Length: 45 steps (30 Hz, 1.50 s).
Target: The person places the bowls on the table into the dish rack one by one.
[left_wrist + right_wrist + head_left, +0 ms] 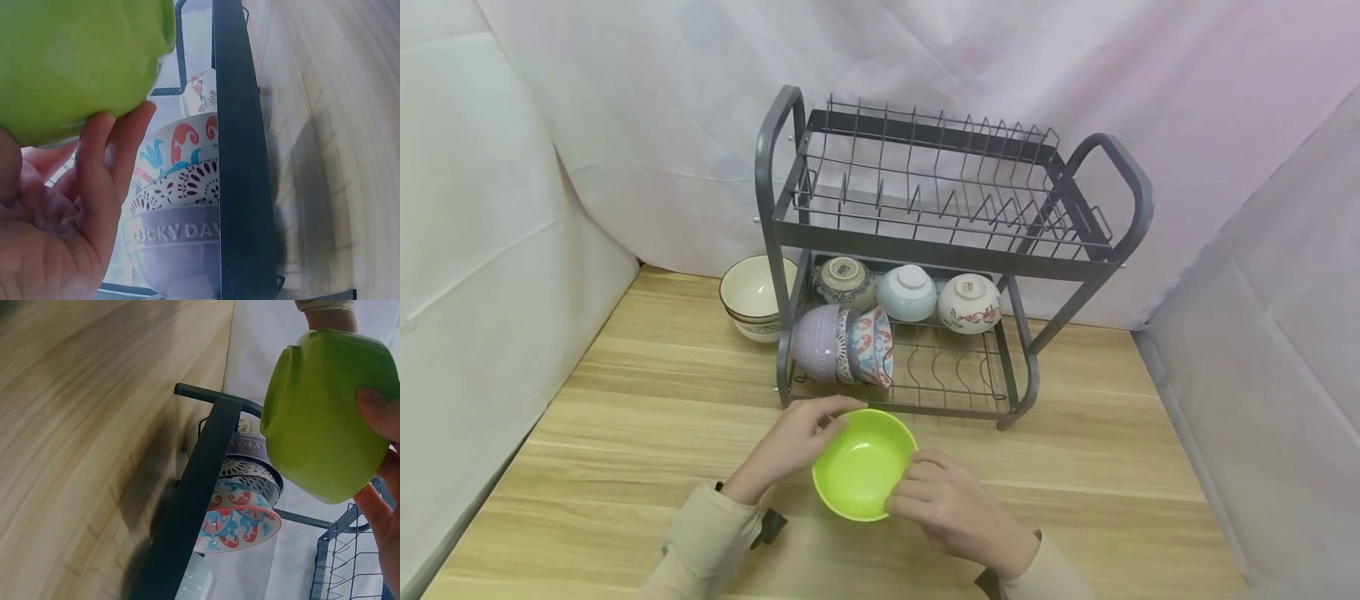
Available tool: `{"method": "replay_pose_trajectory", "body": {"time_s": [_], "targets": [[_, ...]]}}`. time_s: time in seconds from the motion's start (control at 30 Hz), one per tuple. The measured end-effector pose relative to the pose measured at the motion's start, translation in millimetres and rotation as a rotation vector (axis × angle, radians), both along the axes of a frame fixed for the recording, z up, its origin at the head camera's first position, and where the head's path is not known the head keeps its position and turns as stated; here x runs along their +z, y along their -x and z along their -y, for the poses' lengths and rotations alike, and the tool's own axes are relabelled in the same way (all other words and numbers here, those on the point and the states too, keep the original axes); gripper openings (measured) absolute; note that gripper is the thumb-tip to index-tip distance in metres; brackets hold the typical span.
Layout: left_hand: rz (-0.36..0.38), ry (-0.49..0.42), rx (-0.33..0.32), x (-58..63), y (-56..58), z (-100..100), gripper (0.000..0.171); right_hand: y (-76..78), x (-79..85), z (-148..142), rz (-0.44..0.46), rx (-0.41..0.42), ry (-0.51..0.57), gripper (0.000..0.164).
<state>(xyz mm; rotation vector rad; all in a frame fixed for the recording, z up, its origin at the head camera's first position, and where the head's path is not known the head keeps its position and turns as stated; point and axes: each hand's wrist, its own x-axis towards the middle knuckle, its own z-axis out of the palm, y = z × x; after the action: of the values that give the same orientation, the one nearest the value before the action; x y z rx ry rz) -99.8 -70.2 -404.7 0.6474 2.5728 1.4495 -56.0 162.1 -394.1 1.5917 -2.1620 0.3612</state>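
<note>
A lime-green bowl (pixel 861 467) is held between both hands in front of the dish rack, its inside facing up toward the head camera. My left hand (pixel 797 437) grips its upper left rim; the left wrist view shows fingers (pixel 97 144) against the bowl's green outer wall. On the opposite side, my right hand (pixel 951 508) grips the lower right rim, with a thumb (pixel 380 412) on the outer wall in the right wrist view. Behind the bowl, a lilac bowl (pixel 816 343) and patterned bowls (pixel 874 346) stand nested on their sides on the lower tier.
The dark two-tier dish rack (pixel 940 250) has a wire upper tier. At the back of its lower tier, a dark patterned bowl (pixel 844 283), a light-blue bowl (pixel 907 298) and a floral bowl (pixel 967 310) sit upside down. Stacked cream bowls (pixel 752 287) stand left of the rack.
</note>
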Motion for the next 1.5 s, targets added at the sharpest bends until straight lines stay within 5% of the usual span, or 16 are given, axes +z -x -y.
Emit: {"method": "replay_pose_trajectory", "body": {"time_s": [0.1,0.2,0.4,0.53,0.7,0.83,1.13,1.5], "targets": [[0.021,-0.034,0.008,0.5,1.9,1.1,0.029,1.0,0.7,-1.2,0.004,-0.004,-0.005,0.019],[-0.033,-0.041,0.076,1.9,4.2,4.2,0.031,2.7,0.9,-3.4,0.014,-0.030,0.015,0.018],[-0.410,-0.002,0.330,3.4,12.9,15.8,0.023,10.0,0.6,-13.1,0.029,-0.105,0.130,0.008],[-0.536,-0.029,0.480,-5.4,20.6,22.3,0.025,17.9,-0.6,-21.8,0.088,-0.159,0.241,0.008],[-0.514,-0.068,0.598,-23.0,29.7,27.0,0.034,29.2,-4.0,-28.5,0.207,-0.202,0.437,0.010],[-0.483,-0.053,0.629,-31.4,36.8,29.7,0.038,34.8,-6.7,-28.8,0.351,-0.279,0.580,0.012],[-0.449,-0.045,0.608,-35.0,44.9,35.6,0.032,49.7,-7.4,-13.6,0.913,-0.597,1.066,0.019],[-0.421,-0.022,0.598,-33.7,43.3,37.2,0.033,79.0,-16.5,16.2,1.218,-0.497,1.483,0.018]]}}
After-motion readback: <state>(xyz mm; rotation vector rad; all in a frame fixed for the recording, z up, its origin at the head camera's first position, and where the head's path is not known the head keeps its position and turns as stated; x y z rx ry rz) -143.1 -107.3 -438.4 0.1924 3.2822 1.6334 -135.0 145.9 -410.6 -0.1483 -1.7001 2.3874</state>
